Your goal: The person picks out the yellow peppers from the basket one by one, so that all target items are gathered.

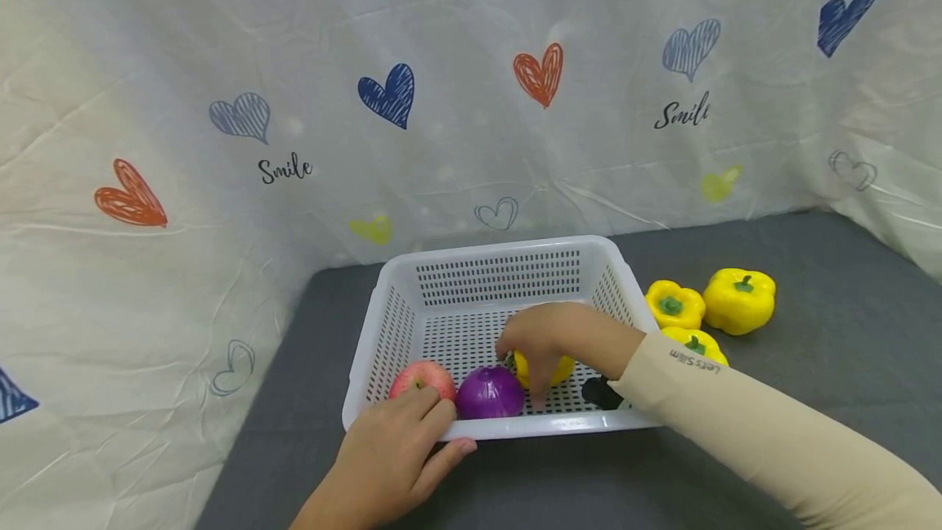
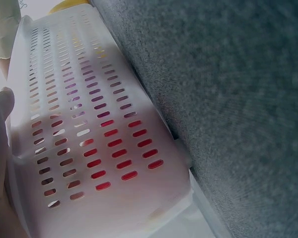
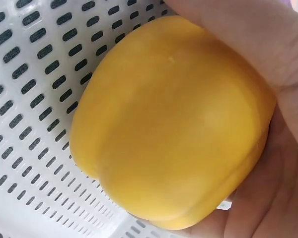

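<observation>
A white perforated plastic basket (image 1: 508,430) stands on the dark grey cloth. My left hand (image 1: 397,448) grips its near left rim, fingers over the edge and thumb outside; the thumb also shows in the left wrist view beside the basket's slotted wall (image 2: 99,208). Inside the basket, my right hand (image 1: 548,338) holds a yellow bell pepper (image 3: 174,124) between thumb and fingers, low over the slotted floor. A purple onion (image 1: 489,393) lies just left of that pepper. Left of the onion is a red apple (image 1: 423,380), partly hidden by my left fingers.
To the right of the basket sit three more yellow bell peppers: one at the back (image 1: 739,301), one beside the wall (image 1: 675,304), and one (image 1: 695,344) partly behind my right sleeve (image 1: 765,432). A small black object (image 1: 602,393) shows under the right wrist. A heart-printed curtain (image 1: 441,170) hangs behind.
</observation>
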### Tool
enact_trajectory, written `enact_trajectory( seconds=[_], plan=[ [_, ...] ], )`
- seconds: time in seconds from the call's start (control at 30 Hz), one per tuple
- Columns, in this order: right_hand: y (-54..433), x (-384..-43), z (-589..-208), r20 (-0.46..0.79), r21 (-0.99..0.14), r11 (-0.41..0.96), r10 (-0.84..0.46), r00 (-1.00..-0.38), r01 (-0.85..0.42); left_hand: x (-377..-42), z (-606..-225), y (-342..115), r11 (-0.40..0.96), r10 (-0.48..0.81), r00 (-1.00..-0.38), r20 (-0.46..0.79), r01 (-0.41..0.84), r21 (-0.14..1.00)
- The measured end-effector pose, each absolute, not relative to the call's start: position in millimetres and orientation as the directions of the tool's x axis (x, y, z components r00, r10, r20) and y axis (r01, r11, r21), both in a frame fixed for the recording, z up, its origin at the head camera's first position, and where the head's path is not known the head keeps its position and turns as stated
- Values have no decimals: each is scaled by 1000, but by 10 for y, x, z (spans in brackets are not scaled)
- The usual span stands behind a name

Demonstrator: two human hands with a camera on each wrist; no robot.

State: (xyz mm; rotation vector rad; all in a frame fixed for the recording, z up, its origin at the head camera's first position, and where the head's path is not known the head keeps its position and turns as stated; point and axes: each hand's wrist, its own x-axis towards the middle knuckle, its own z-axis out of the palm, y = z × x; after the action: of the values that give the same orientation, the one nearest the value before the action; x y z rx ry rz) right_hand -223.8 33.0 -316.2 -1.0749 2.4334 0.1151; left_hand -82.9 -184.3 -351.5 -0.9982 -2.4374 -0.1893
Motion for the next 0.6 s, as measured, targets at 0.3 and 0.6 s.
enact_trajectory(
  seconds=[0.3,0.6],
  plan=[
    [287,-2152,-3126,-458,-20,698,-643,-614,-716,-840,-3528,-1862,706,635,-580,510,704,-79],
    [379,-2208,-3160,-450,-76,668,-686,-572,-741,-823,-3528,-1858,706,635,-573,518,703,-87]
  ],
)
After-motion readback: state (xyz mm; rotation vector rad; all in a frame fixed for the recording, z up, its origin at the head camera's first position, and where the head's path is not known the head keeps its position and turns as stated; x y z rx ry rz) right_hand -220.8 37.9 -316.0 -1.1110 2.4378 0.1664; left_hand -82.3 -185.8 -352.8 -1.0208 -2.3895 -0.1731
